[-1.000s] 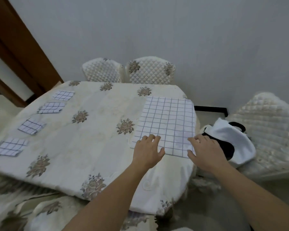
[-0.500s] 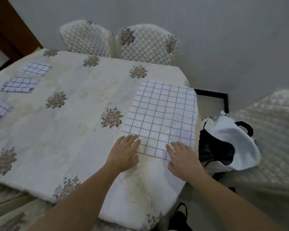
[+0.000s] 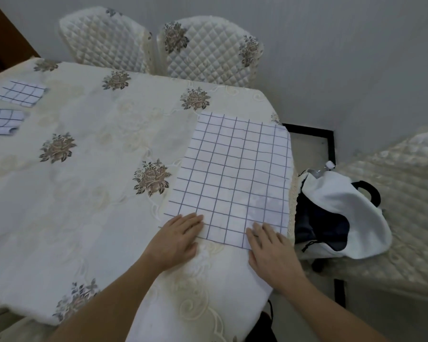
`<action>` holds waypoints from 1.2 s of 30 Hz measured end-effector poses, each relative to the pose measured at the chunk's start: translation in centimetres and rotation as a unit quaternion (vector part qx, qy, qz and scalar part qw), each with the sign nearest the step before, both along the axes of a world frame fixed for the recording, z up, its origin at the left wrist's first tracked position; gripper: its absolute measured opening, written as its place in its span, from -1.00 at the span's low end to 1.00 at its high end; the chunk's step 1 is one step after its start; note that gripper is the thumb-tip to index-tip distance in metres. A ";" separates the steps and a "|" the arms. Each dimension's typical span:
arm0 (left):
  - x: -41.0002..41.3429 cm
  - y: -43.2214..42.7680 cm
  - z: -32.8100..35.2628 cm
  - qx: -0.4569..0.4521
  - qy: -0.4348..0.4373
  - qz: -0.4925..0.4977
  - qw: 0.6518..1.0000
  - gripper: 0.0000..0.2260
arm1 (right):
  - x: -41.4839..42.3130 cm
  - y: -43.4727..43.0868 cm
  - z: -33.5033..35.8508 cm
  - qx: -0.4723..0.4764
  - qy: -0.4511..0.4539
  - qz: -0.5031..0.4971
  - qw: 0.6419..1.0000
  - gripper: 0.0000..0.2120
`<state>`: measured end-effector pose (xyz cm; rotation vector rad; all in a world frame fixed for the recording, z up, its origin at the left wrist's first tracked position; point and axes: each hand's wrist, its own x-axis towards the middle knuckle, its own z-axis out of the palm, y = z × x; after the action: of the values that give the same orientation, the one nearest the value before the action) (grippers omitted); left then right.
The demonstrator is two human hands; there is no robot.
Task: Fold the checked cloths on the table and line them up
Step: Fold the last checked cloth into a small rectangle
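Note:
A white cloth with a blue check [image 3: 235,174] lies spread flat on the right part of the table [image 3: 89,183], its right side at the table's edge. My left hand [image 3: 177,239] rests flat on the cloth's near left corner, fingers together. At the near right corner my right hand [image 3: 269,250] lies flat as well, fingertips on the cloth's edge. Two folded checked cloths [image 3: 20,93] [image 3: 1,120] lie at the far left of the table, one behind the other.
Two quilted chairs [image 3: 208,48] stand behind the table against the wall. On another quilted chair [image 3: 405,198] to the right sits a white and dark bag [image 3: 341,213], close to the table's right edge.
The view has shifted right and closer, so fewer folded cloths show at the left. Both hands have slid toward the near edge of the spread cloth and stay flat on it.

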<state>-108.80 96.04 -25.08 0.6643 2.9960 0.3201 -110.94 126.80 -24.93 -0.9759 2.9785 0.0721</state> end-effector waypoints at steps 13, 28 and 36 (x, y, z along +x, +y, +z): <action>-1.5 -0.9 -1.6 0.008 0.092 -0.009 0.996 -0.65 | -0.7 1.3 -2.8 -0.120 0.114 0.013 0.986 -0.65; 5.0 -1.6 0.8 0.091 0.076 0.019 0.993 -0.73 | 2.8 2.3 -2.0 -0.214 -0.028 -0.031 0.976 -0.62; 9.6 -2.7 2.1 0.144 0.000 0.063 0.988 -0.56 | 6.6 4.4 -0.1 -0.242 -0.104 -0.034 0.964 -0.65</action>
<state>-99.20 93.37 -22.97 0.4909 3.0269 0.7707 -104.31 131.24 -25.03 -0.8378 2.8778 -0.7415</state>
